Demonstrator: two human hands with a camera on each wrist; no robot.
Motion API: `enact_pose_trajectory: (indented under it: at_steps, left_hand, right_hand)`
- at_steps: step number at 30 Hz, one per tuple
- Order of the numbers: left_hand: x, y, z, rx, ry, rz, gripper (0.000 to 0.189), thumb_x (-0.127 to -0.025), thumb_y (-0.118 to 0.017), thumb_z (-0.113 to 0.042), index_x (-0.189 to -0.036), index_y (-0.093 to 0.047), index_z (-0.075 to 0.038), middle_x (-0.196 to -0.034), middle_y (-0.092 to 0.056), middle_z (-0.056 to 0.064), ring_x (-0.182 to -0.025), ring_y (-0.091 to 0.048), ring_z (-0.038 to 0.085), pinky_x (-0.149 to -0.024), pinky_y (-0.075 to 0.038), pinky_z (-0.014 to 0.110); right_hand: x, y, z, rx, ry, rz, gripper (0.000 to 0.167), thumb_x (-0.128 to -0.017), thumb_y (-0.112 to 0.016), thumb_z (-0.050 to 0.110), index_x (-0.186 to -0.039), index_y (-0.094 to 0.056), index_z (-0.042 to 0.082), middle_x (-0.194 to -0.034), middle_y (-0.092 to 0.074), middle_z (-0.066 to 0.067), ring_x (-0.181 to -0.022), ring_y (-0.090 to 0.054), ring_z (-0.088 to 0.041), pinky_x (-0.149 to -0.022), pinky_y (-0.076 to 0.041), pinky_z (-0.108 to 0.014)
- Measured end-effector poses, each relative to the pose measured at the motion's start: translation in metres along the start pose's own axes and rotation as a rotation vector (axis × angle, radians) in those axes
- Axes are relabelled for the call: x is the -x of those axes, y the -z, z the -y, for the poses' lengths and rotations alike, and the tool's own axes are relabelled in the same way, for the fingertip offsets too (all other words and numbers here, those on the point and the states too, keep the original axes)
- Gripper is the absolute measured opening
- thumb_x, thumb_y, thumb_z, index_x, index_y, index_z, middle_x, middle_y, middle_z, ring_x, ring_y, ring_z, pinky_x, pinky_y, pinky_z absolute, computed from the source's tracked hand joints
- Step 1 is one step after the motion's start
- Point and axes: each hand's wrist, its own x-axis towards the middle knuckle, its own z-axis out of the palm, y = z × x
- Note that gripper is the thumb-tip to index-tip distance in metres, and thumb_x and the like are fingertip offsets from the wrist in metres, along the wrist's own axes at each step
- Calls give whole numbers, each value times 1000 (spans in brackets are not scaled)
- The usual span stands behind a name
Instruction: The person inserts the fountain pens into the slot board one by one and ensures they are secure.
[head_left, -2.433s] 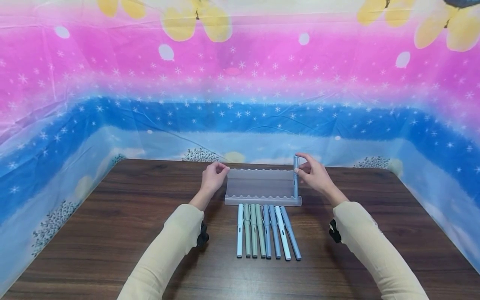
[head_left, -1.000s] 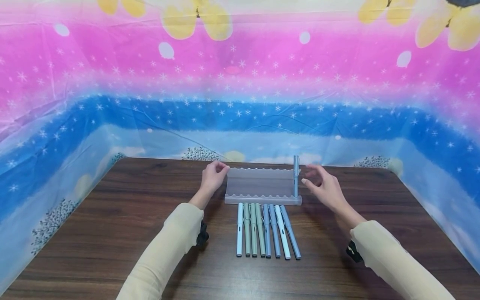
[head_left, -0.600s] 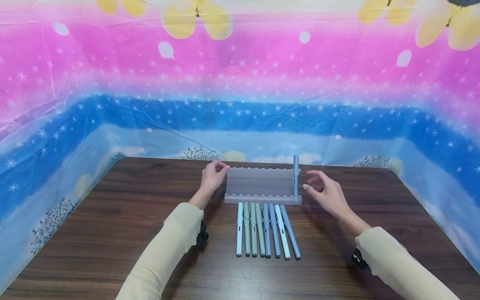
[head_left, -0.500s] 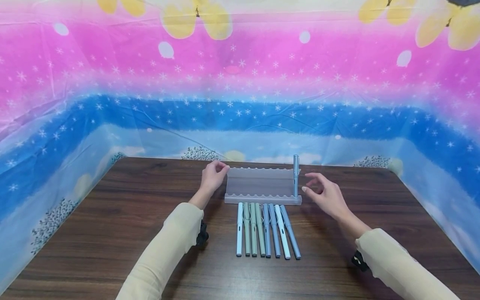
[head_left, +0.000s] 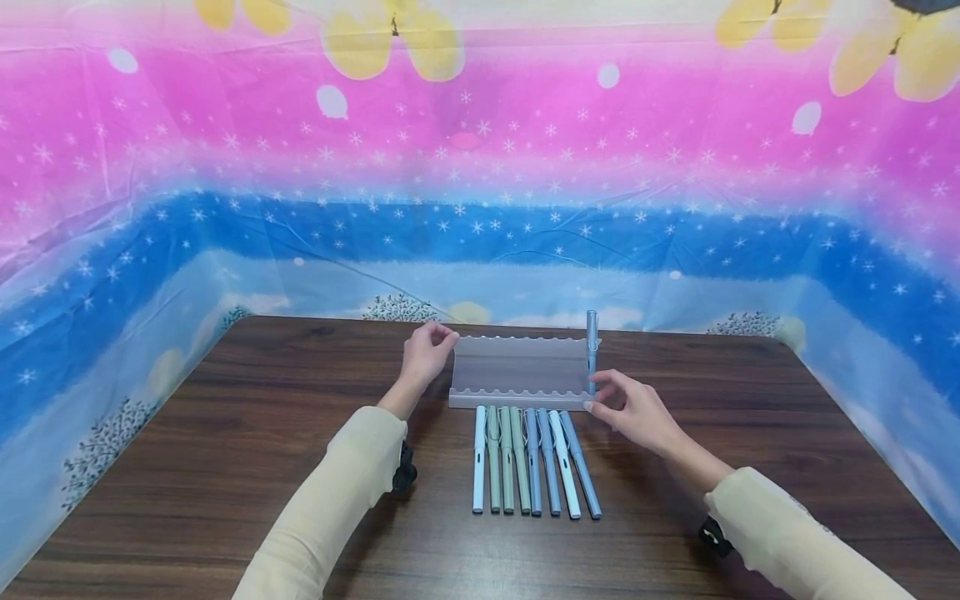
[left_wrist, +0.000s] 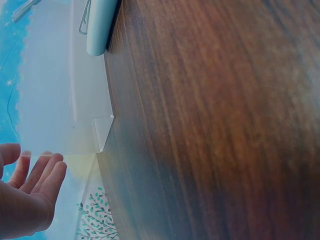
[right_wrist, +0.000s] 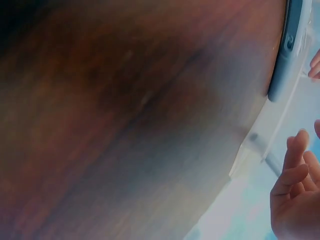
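A frosted clear pen rack [head_left: 517,367] with scalloped edges stands on the table. My left hand [head_left: 425,358] pinches its upper left corner between thumb and fingers. One blue-grey pen [head_left: 592,333] stands upright in the rack's rightmost notch. My right hand [head_left: 637,412] is at the rack's lower right end, fingers loosely bent and thumb apart from them, gripping nothing; whether the fingertips touch the rack cannot be told. In front lies a row of several capped pens, among them a pale blue pen [head_left: 479,458], a green pen [head_left: 508,458] and a blue-grey pen [head_left: 581,467].
The dark wood table [head_left: 300,467] runs back to a printed cloth backdrop [head_left: 480,225] that surrounds it on the far side and both flanks. In the left wrist view, a pale pen [left_wrist: 101,27] lies close to the rack's front lip [left_wrist: 92,90].
My right hand has let go of the upright pen and drawn off rightward. It has since come down and leftward to the rack's lower right end. My left hand has stayed put.
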Motion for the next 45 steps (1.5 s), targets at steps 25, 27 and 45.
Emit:
enact_pose_trajectory:
  at_steps: [25, 27, 45]
  left_hand:
    - [1, 0, -1, 2, -6, -4, 20, -87, -55, -18, -93, -59, 0, -90, -60, 13, -88, -53, 27, -78, -40, 38]
    - [1, 0, -1, 3, -5, -4, 19, -87, -56, -18, -93, -59, 0, -90, -60, 13, -88, -53, 27, -78, -40, 38]
    - [0, 0, 0, 1, -10, -11, 20, -86, -56, -19, -92, -59, 0, -90, -61, 13, -88, -53, 27, -77, -40, 38]
  right_hand:
    - [2, -19, 10, 3, -61, 258, 39, -82, -63, 22, -114, -49, 4, -74, -58, 0, -49, -53, -16, -45, -44, -29]
    - [2, -20, 10, 29, -54, 260, 40, -82, -63, 24, -114, -50, 5, -73, -57, 2, -49, -53, -14, -45, -43, -29]
    - [2, -19, 11, 101, -40, 288, 42, -81, -64, 24, -116, -49, 8, -65, -53, 5, -47, -49, -11, -41, -39, -27]
